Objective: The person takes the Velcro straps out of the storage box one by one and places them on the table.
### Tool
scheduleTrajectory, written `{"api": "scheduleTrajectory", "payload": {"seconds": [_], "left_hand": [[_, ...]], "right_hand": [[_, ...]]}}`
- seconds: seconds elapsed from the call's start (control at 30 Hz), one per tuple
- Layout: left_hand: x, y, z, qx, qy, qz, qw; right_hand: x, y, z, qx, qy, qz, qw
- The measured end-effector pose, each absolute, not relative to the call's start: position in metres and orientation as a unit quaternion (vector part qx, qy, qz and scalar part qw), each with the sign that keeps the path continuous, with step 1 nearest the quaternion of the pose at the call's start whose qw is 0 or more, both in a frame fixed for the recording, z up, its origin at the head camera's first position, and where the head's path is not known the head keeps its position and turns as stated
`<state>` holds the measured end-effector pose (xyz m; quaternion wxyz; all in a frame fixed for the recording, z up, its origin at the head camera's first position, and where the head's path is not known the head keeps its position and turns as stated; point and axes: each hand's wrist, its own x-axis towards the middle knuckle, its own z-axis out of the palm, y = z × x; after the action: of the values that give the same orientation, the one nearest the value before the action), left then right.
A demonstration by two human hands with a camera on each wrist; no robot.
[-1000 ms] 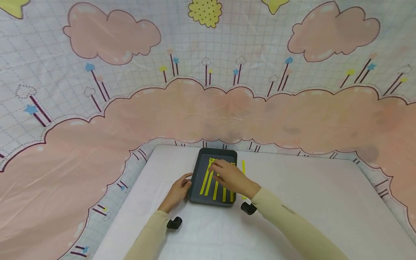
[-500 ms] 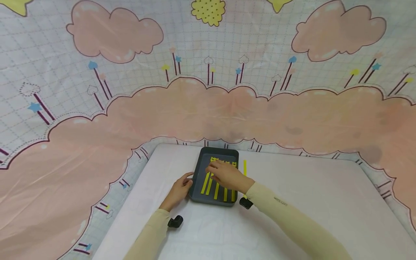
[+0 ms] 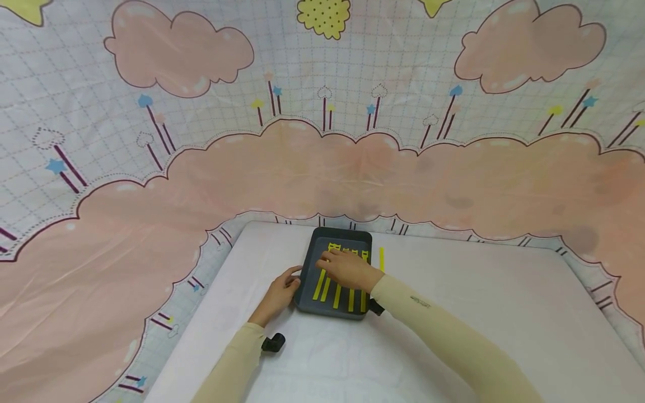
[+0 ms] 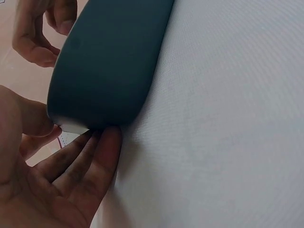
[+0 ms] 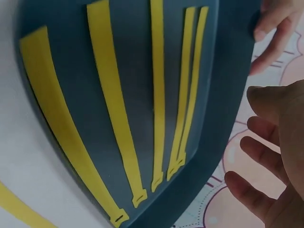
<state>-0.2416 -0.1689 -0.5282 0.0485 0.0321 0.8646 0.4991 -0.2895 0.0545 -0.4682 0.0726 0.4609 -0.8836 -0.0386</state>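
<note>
Several yellow cable straps [image 5: 159, 95] with slotted heads lie lengthwise, spaced apart, in a dark grey rectangular tray [image 3: 308, 288]. Over the middle of the tray hovers my right hand [image 3: 347, 270], fingers loosely bent, thumb apart from them, nothing between them. In the head view it covers the middle of some straps. My left hand [image 3: 276, 295] rests against the tray's left side. In the left wrist view its thumb [image 4: 35, 118] meets the rim and its fingers [image 4: 107, 152] touch the outer wall, without curling round it.
Another yellow strap [image 3: 381, 258] lies on the white table [image 3: 478, 291] just right of the tray, partly hidden by my right forearm. Behind the table hangs a cloth printed with clouds [image 3: 181, 50]. A black wrist camera [image 3: 274, 342] sits on my left wrist.
My right hand and forearm have drifted left over the tray. My left hand stays at the tray's side, and the straps keep their places.
</note>
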Motion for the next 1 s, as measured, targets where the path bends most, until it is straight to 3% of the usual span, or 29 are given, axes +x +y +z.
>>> {"api": "scheduleTrajectory", "payload": {"seconds": [0.67, 1.0], "left_hand": [[-0.245, -0.171, -0.532, 0.035, 0.871, 0.487, 0.053], [-0.242, -0.169, -0.528, 0.039, 0.871, 0.487, 0.045]], "right_hand": [[-0.301, 0.027, -0.482, 0.467, -0.865, -0.160, 0.091], [-0.310, 0.018, -0.490, 0.435, -0.882, -0.179, 0.037]]}}
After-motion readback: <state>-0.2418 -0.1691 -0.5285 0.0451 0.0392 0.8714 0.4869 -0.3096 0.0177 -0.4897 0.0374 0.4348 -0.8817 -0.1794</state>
